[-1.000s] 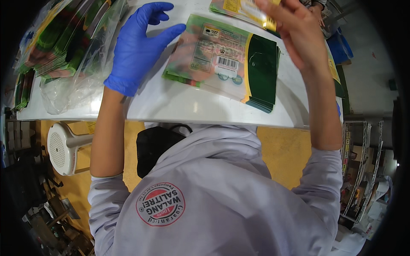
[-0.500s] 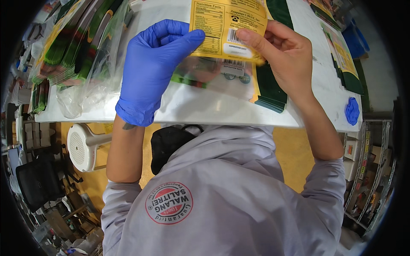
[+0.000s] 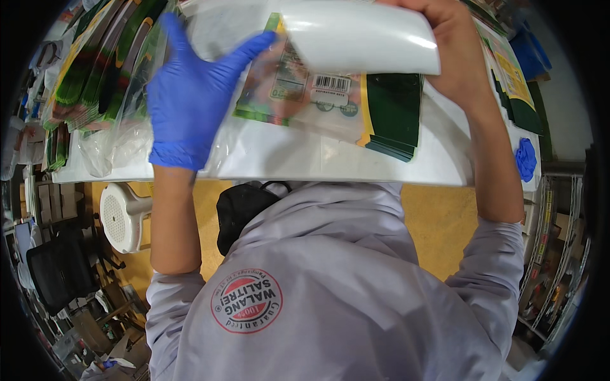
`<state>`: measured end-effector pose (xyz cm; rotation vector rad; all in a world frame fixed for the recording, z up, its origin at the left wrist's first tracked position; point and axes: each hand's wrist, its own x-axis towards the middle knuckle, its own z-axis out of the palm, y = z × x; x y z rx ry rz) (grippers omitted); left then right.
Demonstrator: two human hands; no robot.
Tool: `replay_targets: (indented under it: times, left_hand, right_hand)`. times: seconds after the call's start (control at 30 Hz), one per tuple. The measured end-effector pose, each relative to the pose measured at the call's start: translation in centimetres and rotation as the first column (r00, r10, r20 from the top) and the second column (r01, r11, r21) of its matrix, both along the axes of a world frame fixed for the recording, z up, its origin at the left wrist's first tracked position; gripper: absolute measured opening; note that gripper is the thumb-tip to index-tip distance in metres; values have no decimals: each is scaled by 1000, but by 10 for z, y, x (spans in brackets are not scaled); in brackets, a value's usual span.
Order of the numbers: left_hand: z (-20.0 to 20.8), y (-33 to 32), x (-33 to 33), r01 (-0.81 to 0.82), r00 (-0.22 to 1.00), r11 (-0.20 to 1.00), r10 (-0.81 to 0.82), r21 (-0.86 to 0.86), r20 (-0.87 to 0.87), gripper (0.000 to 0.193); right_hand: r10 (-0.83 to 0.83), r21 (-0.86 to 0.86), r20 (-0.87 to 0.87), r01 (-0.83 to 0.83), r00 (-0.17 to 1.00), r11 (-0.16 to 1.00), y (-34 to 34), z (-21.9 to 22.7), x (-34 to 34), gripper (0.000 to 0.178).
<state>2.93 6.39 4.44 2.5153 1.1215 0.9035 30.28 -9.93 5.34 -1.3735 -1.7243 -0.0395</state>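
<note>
My left hand [image 3: 190, 101], in a blue glove, is open with thumb and fingers spread. It holds nothing; its thumb tip reaches over the left end of the printed plastic pouches, and I cannot tell whether it touches them. My bare right hand [image 3: 454, 54] grips the right end of a curved, glossy white sheet [image 3: 365, 38], its fingers partly hidden behind it. Below the sheet lies a stack of flat pouches [image 3: 340, 117], clear in the middle with a dark green end at the right and a barcode on top. The sheet covers their far part.
Fanned green pouches [image 3: 89, 82] and a clear plastic bag [image 3: 105, 149] lie left on the white table [image 3: 279, 162]. More pouches [image 3: 511, 76] and a crumpled blue glove [image 3: 525, 159] are at the right. A white stool [image 3: 121, 219] stands below left; wire shelving [image 3: 546, 254] is at right.
My left hand has let go and moved left, opening. The yellow printed label between both hands no longer shows; a curved white sheet is in my right hand, which has moved up and right.
</note>
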Motion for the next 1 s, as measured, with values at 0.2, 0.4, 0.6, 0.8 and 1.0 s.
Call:
replay_targets:
  times: [0.2,0.4,0.6,0.8,1.0]
  left_hand:
    - [-7,-7,-21,192,930,926,-277,324,242,85]
    - [-47,-82,-19,581,792,796,-507,168,-340,86]
    - [-64,-73,-20,635,750,765,-575,112,-327,88]
    - [-62,-71,-20,650,740,754,-600,94,-304,87]
    - [-63,-71,-20,644,748,758,-597,101,-289,85]
  right_hand:
    - [-343,-492,-620,-9,706,870,-2,32,-22,21]
    - [-270,-546,-745,-326,610,772,17,5,-43,44]
    - [-268,-722,-467,-188,843,666,24,-14,-42,45]
    - [-219,-570,-660,-290,719,769,18,-30,-48,43]
    - [-186,-547,-571,-201,800,812,15,-28,-54,47]
